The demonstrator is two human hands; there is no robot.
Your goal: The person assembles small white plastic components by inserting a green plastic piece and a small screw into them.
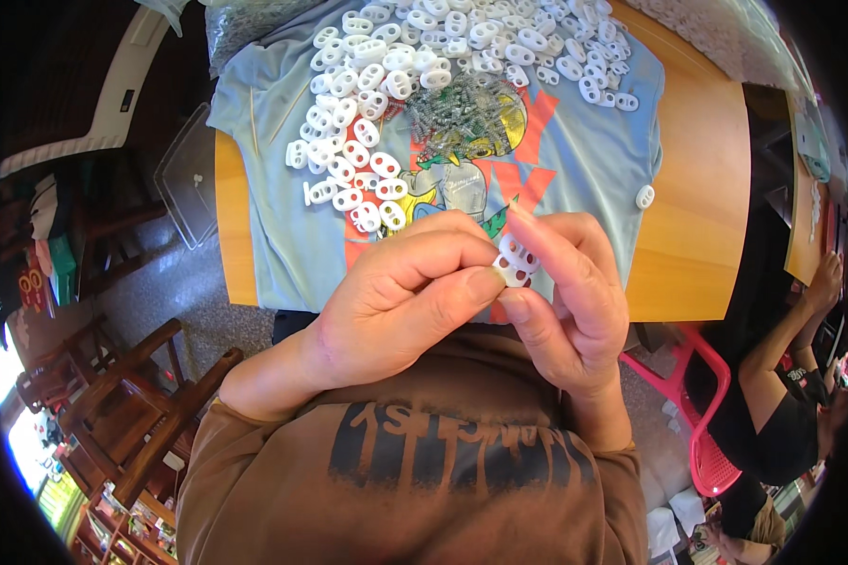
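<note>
Bright, even daylight, soft shadows, sharp centre (straight edges bow toward the dark fisheye rim).

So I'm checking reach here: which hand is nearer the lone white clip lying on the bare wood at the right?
Right. The right hand is just below-left of the lone clip; the left hand sits farther left, beyond the right hand.

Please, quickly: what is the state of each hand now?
Left hand: closed, pinching the small white plastic two-hole piece.
Right hand: closed on the same piece, from the other side.
</note>
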